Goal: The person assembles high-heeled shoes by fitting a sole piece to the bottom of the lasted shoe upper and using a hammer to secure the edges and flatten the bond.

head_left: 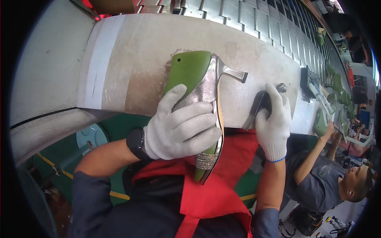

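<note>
A silver high-heeled sandal lies on its side, with its heel pointing right. A green shoe last fills it, and a glittery band crosses near the toe, which overhangs the table's near edge. My left hand, in a white knit glove, wraps its fingers over the sandal and last. To the right, my gloved right hand closes around a dark tool with a rounded shiny metal end, low at the worktable. My fingers cover part of the tool, so its exact kind does not show.
A metal slat conveyor runs along the table's far side. At right, a co-worker reaches toward more green lasts. A black box-like object stands at the table's right end. A pale blue round stool seat shows below left.
</note>
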Available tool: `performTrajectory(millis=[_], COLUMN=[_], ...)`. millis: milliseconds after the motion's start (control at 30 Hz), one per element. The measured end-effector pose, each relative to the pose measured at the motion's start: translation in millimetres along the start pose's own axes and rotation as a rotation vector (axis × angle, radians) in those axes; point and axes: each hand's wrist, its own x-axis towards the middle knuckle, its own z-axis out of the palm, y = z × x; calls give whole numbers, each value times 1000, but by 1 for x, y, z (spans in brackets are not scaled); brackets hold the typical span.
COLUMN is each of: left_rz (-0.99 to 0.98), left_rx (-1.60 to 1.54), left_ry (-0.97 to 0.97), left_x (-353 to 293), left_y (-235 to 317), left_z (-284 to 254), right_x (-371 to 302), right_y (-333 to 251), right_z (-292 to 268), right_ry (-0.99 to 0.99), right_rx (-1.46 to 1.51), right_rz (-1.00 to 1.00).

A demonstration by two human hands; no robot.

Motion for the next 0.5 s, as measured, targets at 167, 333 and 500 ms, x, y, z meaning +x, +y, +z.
performTrajectory(millis=[167,333,500], left_rz=[-60,-35,-46], left_rx=[0,-24,-28], left_ry=[-21,-14,17], left_x=[-5,-5,-8], left_y=[-2,-3,-3], left_z=[-1,1,8], right_x=[-2,7,17], right_y=[-34,-53,-55], right_z=[-16,-37,-23], right_ry=[-85,-276,-294], right_rx=[845,1088,1136], right_rz=[295,551,555])
